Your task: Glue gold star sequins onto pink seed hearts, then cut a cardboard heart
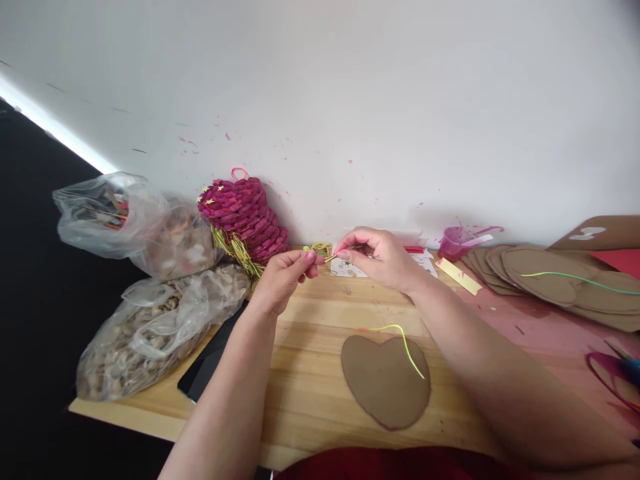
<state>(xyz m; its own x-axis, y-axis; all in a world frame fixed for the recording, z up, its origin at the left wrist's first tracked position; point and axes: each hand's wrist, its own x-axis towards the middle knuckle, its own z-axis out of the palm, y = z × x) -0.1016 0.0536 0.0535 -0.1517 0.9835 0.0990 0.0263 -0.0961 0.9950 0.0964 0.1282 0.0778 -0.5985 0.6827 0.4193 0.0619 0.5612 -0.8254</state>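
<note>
My left hand (286, 275) pinches a small yellow-green knot of cord between thumb and fingers. My right hand (379, 257) is right beside it, fingertips closed on the other end of the same thin cord (327, 255). Both hands hover over the far part of a wooden board (310, 373). A brown heart-shaped cardboard piece (385, 381) lies flat on the board in front of me. A loose neon yellow-green cord (407, 348) with an orange end lies across the heart's top.
A magenta woven heart (245, 217) with gold stars leans on the white wall. Two clear plastic bags (150, 327) of dried material lie at the left. A stack of brown cardboard hearts (550, 283), a pink cup (455, 241) and a yellow strip (459, 276) sit right.
</note>
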